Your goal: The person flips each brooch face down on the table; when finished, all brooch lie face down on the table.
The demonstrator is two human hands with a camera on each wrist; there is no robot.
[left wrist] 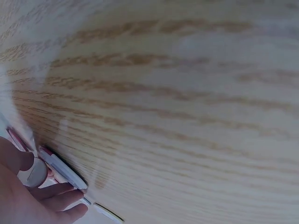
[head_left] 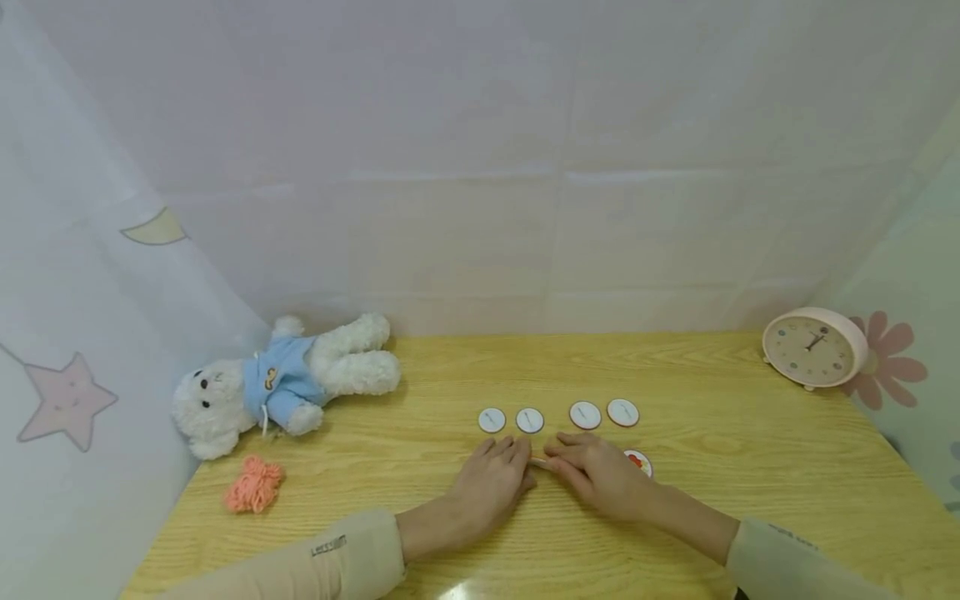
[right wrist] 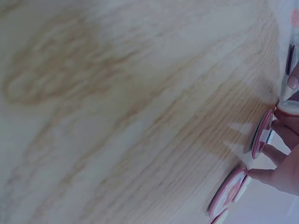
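Note:
Between the two hands, a small round pin badge (head_left: 538, 462) is held tilted over the table, mostly covered by fingers. My left hand (head_left: 491, 479) pinches its left side; in the left wrist view the badge's pale disc (left wrist: 36, 176) shows between thumb and fingers. From the other side my right hand (head_left: 600, 475) grips it, and its edge (right wrist: 288, 107) appears at the fingers in the right wrist view. Just beyond the hands, a row of white-backed badges (head_left: 529, 420) lies with pins facing up. One badge with a red printed face (head_left: 639, 463) is partly hidden behind the right hand.
A white plush dog (head_left: 285, 379) in a blue hoodie lies at the back left. Coral yarn (head_left: 255, 485) sits in front of it on the wooden table (head_left: 420, 375). At the back right stands a pink clock (head_left: 813, 347), near the curtain.

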